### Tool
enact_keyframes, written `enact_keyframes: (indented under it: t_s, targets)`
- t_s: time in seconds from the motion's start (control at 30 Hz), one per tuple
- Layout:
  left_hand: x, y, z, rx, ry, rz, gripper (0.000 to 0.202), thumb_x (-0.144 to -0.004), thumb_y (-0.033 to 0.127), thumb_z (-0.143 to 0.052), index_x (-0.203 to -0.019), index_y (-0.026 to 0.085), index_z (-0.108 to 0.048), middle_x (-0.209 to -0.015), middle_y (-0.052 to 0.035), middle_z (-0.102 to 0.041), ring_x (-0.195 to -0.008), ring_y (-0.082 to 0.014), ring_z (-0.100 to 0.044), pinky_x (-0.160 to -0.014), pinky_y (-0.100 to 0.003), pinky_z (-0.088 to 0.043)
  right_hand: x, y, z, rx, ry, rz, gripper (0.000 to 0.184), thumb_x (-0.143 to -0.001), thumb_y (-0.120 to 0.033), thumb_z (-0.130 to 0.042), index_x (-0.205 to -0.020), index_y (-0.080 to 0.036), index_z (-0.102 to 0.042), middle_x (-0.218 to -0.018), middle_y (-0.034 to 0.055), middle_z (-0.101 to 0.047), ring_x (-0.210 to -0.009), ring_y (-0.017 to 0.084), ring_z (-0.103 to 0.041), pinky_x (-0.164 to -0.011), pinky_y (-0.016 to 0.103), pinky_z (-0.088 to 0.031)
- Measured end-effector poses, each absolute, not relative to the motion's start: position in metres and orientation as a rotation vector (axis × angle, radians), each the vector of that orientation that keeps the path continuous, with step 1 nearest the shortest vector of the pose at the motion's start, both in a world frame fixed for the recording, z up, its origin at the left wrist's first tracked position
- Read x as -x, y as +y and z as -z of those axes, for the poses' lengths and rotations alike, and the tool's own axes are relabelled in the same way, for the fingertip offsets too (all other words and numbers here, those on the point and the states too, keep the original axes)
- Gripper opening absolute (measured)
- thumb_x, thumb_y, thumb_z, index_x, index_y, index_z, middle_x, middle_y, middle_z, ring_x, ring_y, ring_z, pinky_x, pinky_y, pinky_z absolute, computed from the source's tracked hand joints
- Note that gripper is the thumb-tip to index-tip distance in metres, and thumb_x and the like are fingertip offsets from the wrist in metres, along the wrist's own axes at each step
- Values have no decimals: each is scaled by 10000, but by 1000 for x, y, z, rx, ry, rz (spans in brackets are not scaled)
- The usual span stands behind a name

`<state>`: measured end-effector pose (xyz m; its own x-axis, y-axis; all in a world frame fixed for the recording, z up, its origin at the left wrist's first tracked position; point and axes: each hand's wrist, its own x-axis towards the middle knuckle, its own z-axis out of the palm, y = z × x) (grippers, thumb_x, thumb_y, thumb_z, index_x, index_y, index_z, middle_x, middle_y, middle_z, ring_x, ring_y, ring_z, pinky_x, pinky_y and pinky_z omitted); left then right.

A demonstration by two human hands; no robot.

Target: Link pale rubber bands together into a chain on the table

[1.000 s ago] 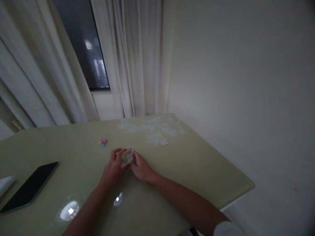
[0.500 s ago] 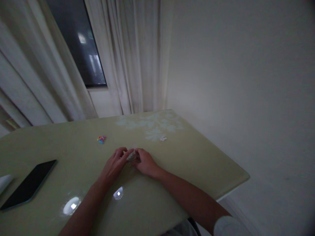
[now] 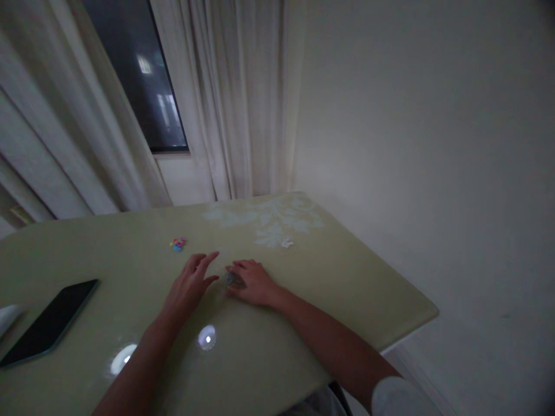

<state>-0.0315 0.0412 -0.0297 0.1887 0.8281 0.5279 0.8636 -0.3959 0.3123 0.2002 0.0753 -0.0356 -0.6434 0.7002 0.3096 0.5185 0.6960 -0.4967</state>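
My left hand [image 3: 189, 285] hovers just over the pale green table [image 3: 329, 289] with its fingers stretched out and apart, holding nothing. My right hand [image 3: 251, 281] lies beside it, fingers curled down onto a small dark object [image 3: 235, 281] that it presses against the tabletop; what the object is I cannot make out. The two hands are a short gap apart. A tiny cluster of coloured pieces [image 3: 178, 244] lies beyond my left hand, and a small white piece [image 3: 287, 243] lies beyond my right hand.
A dark phone [image 3: 48, 321] lies flat at the left of the table, with a white object [image 3: 7, 317] at the left edge. White curtains [image 3: 243, 98] and a dark window [image 3: 134, 69] stand behind. The table's right edge runs close to a plain wall.
A second ago both hands held a small pale object together. My left hand has since let go, opened and drawn left, while my right hand pressed the object down onto the table.
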Motion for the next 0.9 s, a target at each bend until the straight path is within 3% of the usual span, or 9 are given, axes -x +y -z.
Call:
enact_keyframes:
  t_s: [0.13, 0.23, 0.33, 0.47, 0.6, 0.7, 0.73, 0.8, 0.9]
  targets:
    - [33, 48, 38, 2204, -2021, 1270, 691, -867, 524, -674, -1426, 194, -437, -1187, -112, -598, -796, -230, -655, -800, -445, -607, -199, 78, 33, 863, -2517, -465, 260, -969, -329, -710, -1167, -162, -741, -1181, 131, -718, -1129, 251, -628, -1016, 381, -446]
    - [37, 53, 43, 2120, -2210, 1356, 781, -811, 622, -692, -1386, 159, -436, -1207, -157, -637, -854, -278, -679, -771, -451, -601, -205, 81, 28, 974, -2465, -487, 135, -972, -205, -675, -1066, -161, -761, -1064, 107, -740, -1015, 220, -660, -920, 325, -476]
    - [45, 55, 46, 2060, -2257, 1188, 741, -791, 677, -685, -1290, 152, -529, -1236, -211, -650, -1003, -363, -685, -862, -520, -571, -218, 85, 19, 1028, -2408, -582, 133, -940, -159, -677, -1031, -181, -771, -1013, 76, -761, -938, 203, -682, -864, 302, -484]
    - [54, 54, 45, 2070, -2227, 997, 608, -769, 687, -698, -1125, 197, -652, -1162, -181, -699, -1134, -412, -655, -1027, -574, -484, -238, 89, 8, 969, -2434, -782, 303, -848, -191, -763, -1151, -215, -756, -1045, 56, -768, -925, 210, -698, -832, 299, -504]
    - [41, 45, 32, 2040, -2087, 1092, 585, -789, 649, -696, -1187, 222, -659, -1203, -154, -693, -1166, -397, -634, -1059, -574, -462, -250, 85, 5, 949, -2581, -701, 525, -706, -288, -894, -1199, -207, -731, -1123, 92, -724, -1024, 274, -661, -889, 352, -505]
    - [15, 34, 26, 2335, -2021, 1146, 468, -890, 578, -626, -1189, 221, -674, -1077, -99, -720, -923, -287, -699, -881, -439, -567, -253, 77, 8, 984, -2581, -609, 518, -755, -338, -876, -1214, -164, -711, -1146, 130, -679, -1055, 284, -629, -930, 377, -493]
    - [6, 30, 27, 2482, -2003, 1069, 434, -913, 554, -613, -1186, 226, -684, -1078, -96, -729, -931, -281, -704, -872, -423, -571, -252, 74, 10, 999, -2560, -602, 530, -778, -357, -866, -1238, -151, -698, -1155, 138, -667, -1053, 279, -624, -935, 377, -492]
    - [-9, 23, 32, 2587, -1932, 928, 491, -874, 552, -685, -1238, 222, -684, -1210, -132, -717, -1114, -336, -666, -992, -479, -531, -249, 70, 15, 1030, -2503, -612, 518, -819, -373, -846, -1255, -141, -690, -1156, 137, -655, -1026, 258, -622, -926, 361, -493]
    - [-22, 18, 41, 2599, -1898, 910, 597, -824, 524, -755, -1330, 225, -648, -1315, -160, -668, -1234, -378, -598, -1067, -536, -481, -240, 67, 22, 1004, -2460, -642, 293, -904, -294, -773, -1166, -168, -736, -1092, 102, -668, -979, 215, -629, -904, 323, -490]
